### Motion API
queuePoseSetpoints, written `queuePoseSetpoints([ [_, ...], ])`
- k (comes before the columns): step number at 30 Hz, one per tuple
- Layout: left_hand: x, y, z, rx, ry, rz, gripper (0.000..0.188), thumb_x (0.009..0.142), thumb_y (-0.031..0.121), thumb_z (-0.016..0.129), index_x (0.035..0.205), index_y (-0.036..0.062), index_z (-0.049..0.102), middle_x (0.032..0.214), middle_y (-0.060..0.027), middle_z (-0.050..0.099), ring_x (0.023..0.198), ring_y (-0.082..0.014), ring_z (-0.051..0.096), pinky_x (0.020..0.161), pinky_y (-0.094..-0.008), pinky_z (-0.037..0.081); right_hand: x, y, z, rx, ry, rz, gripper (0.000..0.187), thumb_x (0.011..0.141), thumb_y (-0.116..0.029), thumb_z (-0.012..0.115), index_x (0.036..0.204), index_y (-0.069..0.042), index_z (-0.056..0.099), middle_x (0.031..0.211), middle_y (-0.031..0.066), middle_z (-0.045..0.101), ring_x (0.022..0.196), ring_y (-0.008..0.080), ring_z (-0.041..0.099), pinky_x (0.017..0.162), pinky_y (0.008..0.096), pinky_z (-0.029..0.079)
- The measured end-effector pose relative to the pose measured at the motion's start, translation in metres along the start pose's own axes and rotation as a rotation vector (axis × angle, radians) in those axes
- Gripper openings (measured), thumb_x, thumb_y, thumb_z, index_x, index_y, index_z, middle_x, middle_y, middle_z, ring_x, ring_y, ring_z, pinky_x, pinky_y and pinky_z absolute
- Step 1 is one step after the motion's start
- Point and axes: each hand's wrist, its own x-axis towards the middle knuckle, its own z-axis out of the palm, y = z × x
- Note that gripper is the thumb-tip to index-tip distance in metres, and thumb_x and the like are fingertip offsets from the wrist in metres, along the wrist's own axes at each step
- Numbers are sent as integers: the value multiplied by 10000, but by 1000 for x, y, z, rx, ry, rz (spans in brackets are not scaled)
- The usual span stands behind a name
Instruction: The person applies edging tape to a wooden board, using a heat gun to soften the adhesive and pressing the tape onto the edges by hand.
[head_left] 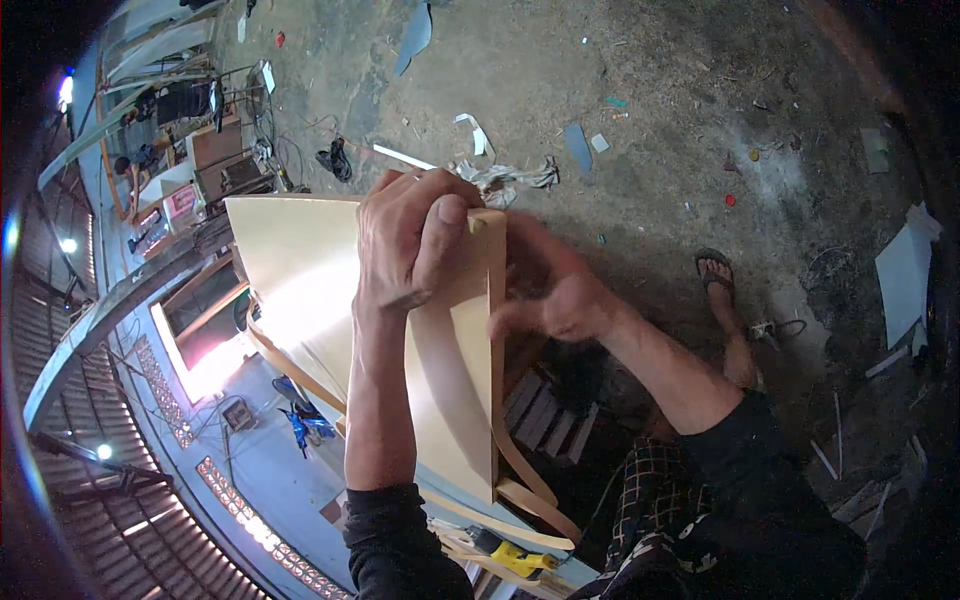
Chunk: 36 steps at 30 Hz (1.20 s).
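Observation:
A large cream panel (450, 390) with a smooth, shiny face and a narrow right-hand edge takes up the middle of the view. My left hand (410, 235) grips its top edge near the right corner, the fingers bent over the far side and the thumb lying on the face. Beside the panel's right edge is my right hand (565, 295), smeared by motion. Its thumb side is close to that edge, while the panel corner partly hides its fingers; whether it touches the panel, I cannot tell.
Curved wooden strips (525, 465) lie below the panel, with a yellow and black power tool (515, 557) nearby. A slatted piece (548, 415) stands low to the right. Scraps, including a blue-grey piece (577, 147) and a white sheet (903, 275), litter the concrete floor. A sandalled foot (714, 268) shows at right.

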Motion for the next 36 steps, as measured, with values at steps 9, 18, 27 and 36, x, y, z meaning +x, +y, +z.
queuePoseSetpoints([
  [9,-4,4,4,-54,53,-18,539,974,420,342,846,6,662,768,-129,650,692,-294,574,733,-377,386,-27,-7,4,120,-57,167,919,754,-259,851,1481,-98,313,1238,82,583,1115,169,572,932,341,492],
  [18,-7,20,12,-281,131,-260,649,997,524,318,1189,-54,541,773,-120,641,716,-173,600,663,-288,449,30,-22,-20,30,192,1,280,928,-274,681,1032,-16,651,970,27,654,924,91,592,838,258,476],
  [27,-23,8,16,-232,185,-310,667,995,552,319,1164,-65,508,759,-116,644,689,-176,612,652,-284,460,20,1,2,170,284,14,292,951,-273,631,1105,-26,611,989,28,641,938,93,596,850,267,487],
  [36,-23,0,22,-187,198,-286,662,1014,511,283,1242,-78,481,816,-141,683,771,-202,642,768,-324,486,27,-28,-14,422,226,239,346,988,-275,555,1240,-37,555,1038,34,633,970,107,606,881,292,503],
])
